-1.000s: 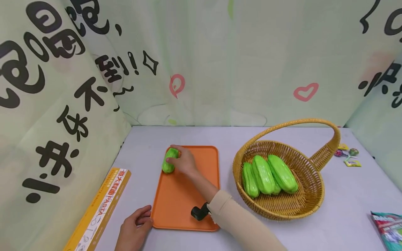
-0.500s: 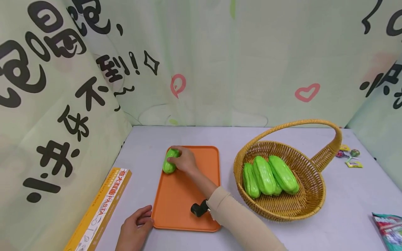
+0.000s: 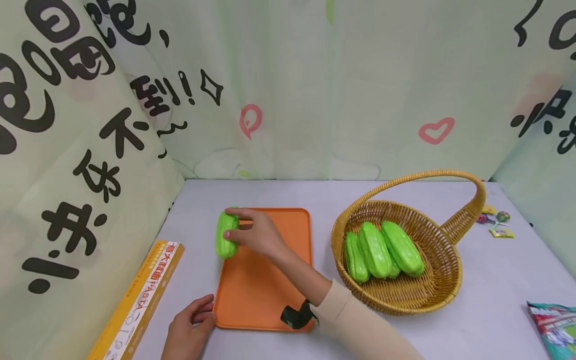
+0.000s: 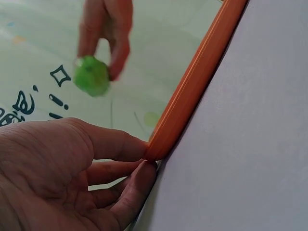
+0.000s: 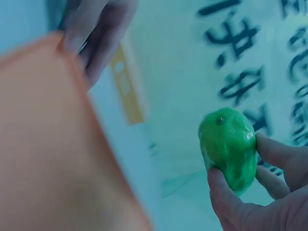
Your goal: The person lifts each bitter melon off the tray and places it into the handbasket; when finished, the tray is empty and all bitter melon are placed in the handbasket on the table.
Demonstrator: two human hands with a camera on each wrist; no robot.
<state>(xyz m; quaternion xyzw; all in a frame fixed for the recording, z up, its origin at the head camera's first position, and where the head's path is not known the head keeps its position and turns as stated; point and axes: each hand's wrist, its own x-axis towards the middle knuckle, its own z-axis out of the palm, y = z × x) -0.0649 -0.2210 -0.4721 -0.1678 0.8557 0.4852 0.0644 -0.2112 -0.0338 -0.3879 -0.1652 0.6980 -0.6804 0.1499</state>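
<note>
My right hand [image 3: 261, 234] grips a shiny green gourd-shaped vegetable [image 3: 225, 241] between thumb and fingers. In the head view it overlaps the tray's far left corner; the right wrist view shows the vegetable [image 5: 226, 144] end-on, raised off the tray. Below it lies an orange rectangular tray [image 3: 265, 285]. My left hand [image 3: 191, 322] pinches the tray's near left corner, and in the left wrist view the fingertips meet on the orange rim [image 4: 192, 79].
A wicker basket [image 3: 432, 295] with a tall handle stands to the right, holding several similar green vegetables [image 3: 377, 250]. A yellow pasta box [image 3: 139, 300] lies at the left. Lollipops and sweets [image 3: 497, 220] lie far right, and a colourful packet [image 3: 555, 325] sits near right.
The right hand has lifted the green vegetable off the tray's far left corner and moved it slightly left and up. The left hand stays on the tray corner.
</note>
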